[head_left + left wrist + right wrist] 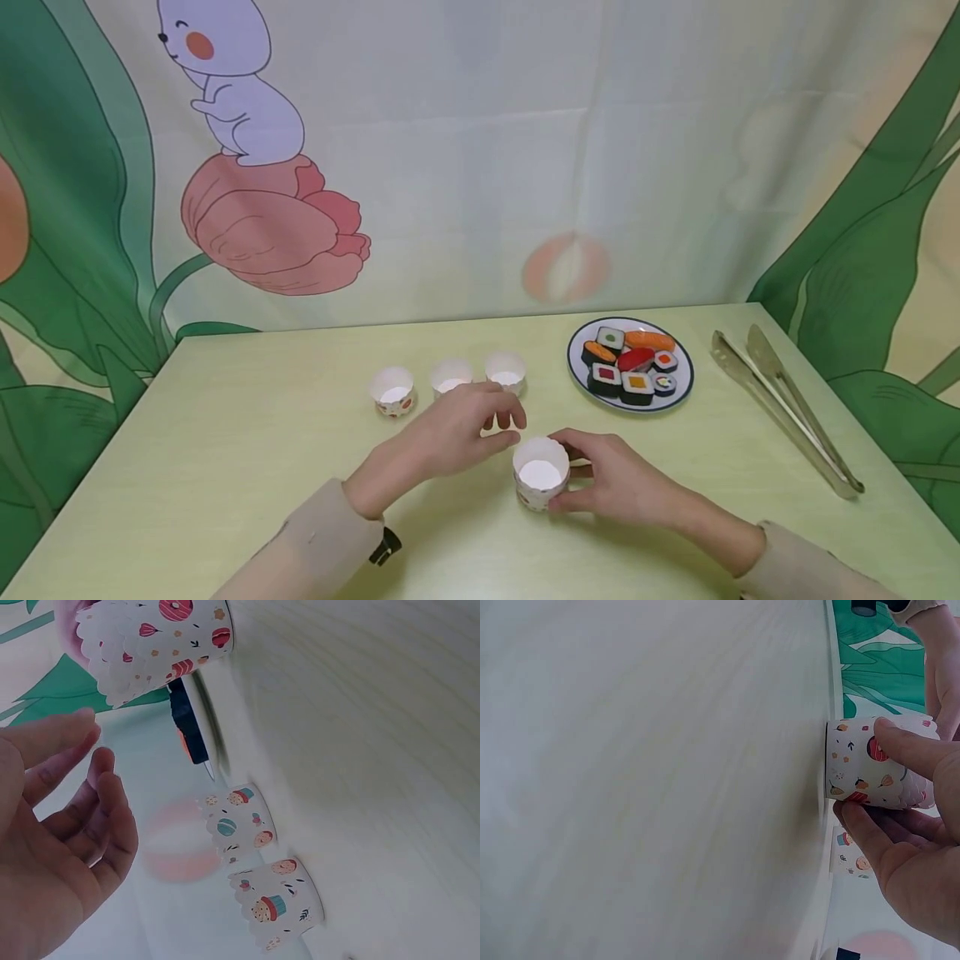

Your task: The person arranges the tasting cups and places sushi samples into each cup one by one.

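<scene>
My right hand [626, 479] holds a white paper baking cup [536, 492] by its side, thumb and fingers on opposite sides of it. The right wrist view shows the printed wall of this cup [855, 765]; layered scalloped edges suggest more than one nested, but I cannot tell how many. To the left of it, my left hand [457, 425] hovers with fingers loosely bent and nothing between them. Beyond that hand stand three more baking cups in a row: a left one [393, 392], a middle one [452, 375] partly hidden by the hand, and a right one [506, 371].
A blue-rimmed white plate [581, 377] bearing several sushi pieces [636, 360] stands at the back right. Metal tongs [787, 408] lie to its right, near the table's right edge. Behind the pale table [247, 467] hangs a printed cloth [465, 167].
</scene>
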The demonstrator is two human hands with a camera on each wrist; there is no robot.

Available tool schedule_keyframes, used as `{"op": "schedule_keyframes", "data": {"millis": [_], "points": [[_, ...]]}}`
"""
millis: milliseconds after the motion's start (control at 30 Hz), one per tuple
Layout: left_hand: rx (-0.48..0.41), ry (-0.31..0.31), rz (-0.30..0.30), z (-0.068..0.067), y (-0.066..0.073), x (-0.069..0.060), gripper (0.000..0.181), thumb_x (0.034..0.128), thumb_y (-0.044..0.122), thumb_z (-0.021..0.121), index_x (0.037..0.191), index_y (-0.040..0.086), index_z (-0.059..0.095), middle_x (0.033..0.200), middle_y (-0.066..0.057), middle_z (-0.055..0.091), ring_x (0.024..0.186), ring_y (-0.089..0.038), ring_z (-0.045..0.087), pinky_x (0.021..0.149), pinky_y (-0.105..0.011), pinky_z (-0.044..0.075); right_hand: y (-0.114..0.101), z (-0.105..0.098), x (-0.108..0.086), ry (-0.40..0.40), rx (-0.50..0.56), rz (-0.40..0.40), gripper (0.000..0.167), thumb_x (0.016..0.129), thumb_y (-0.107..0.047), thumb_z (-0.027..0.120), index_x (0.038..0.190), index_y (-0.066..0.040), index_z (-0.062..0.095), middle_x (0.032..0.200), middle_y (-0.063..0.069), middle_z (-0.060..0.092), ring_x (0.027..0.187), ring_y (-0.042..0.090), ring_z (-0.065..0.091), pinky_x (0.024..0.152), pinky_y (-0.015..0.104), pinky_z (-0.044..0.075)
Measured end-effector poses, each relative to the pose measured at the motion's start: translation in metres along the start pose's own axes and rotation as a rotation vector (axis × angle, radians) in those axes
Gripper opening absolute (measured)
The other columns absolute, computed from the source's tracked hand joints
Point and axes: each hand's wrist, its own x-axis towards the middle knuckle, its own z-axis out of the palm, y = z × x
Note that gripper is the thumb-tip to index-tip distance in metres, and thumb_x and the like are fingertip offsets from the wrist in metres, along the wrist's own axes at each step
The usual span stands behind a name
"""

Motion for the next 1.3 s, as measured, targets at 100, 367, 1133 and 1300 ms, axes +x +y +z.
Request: {"op": "schedule_keyframes", "data": {"millis": [100, 367, 1133, 1300], "points": [[-0.026, -0.037, 0.037, -0.001, 0.0002, -0.0011, 0.009, 0.0934, 0.008, 0.074, 0.101, 0.011, 0.072, 0.092, 0.001, 0.063, 0.081, -0.018, 0.061, 0.071, -0.024, 0.049, -0.0002, -0.0003, -0.0002, -0.001, 0.006, -0.012, 0.061, 0.082, -0.022, 0.089, 0.132, -0.004, 0.06, 0.126, 0.005, 0.066, 0.118, 0.024, 0.064, 0.101, 0.04, 0.051], [-0.068, -0.077, 0.128, -0.0003, -0.0034, -0.0027, 0.01, 0.0928, 0.003, 0.072, 0.099, 0.011, 0.074, 0.092, 0.003, 0.063, 0.083, -0.011, 0.06, 0.073, -0.021, 0.049, -0.0003, -0.0003, -0.0006, -0.005, 0.005, -0.017, 0.06, 0.082, -0.022, 0.09, 0.131, -0.005, 0.06, 0.125, 0.004, 0.066, 0.118, 0.024, 0.064, 0.1, 0.039, 0.051], [-0.103, -0.23, 0.167, 0.0013, 0.0016, -0.0011, 0.007, 0.0892, 0.007, 0.08, 0.093, 0.013, 0.079, 0.08, 0.011, 0.057, 0.074, -0.005, 0.055, 0.067, -0.016, 0.045, 0.0029, -0.0012, -0.0021, -0.014, 0.023, 0.005, 0.06, 0.083, -0.022, 0.089, 0.133, -0.006, 0.06, 0.128, 0.005, 0.065, 0.118, 0.022, 0.064, 0.099, 0.033, 0.052], [-0.099, -0.231, 0.18, 0.0013, 0.0023, 0.0007, 0.007, 0.0896, 0.006, 0.079, 0.092, 0.013, 0.079, 0.079, 0.011, 0.058, 0.074, -0.004, 0.055, 0.067, -0.016, 0.045, 0.0029, -0.0016, -0.0026, -0.013, 0.017, 0.007, 0.061, 0.083, -0.023, 0.089, 0.133, -0.005, 0.059, 0.128, 0.005, 0.065, 0.119, 0.023, 0.064, 0.099, 0.034, 0.052]]}}
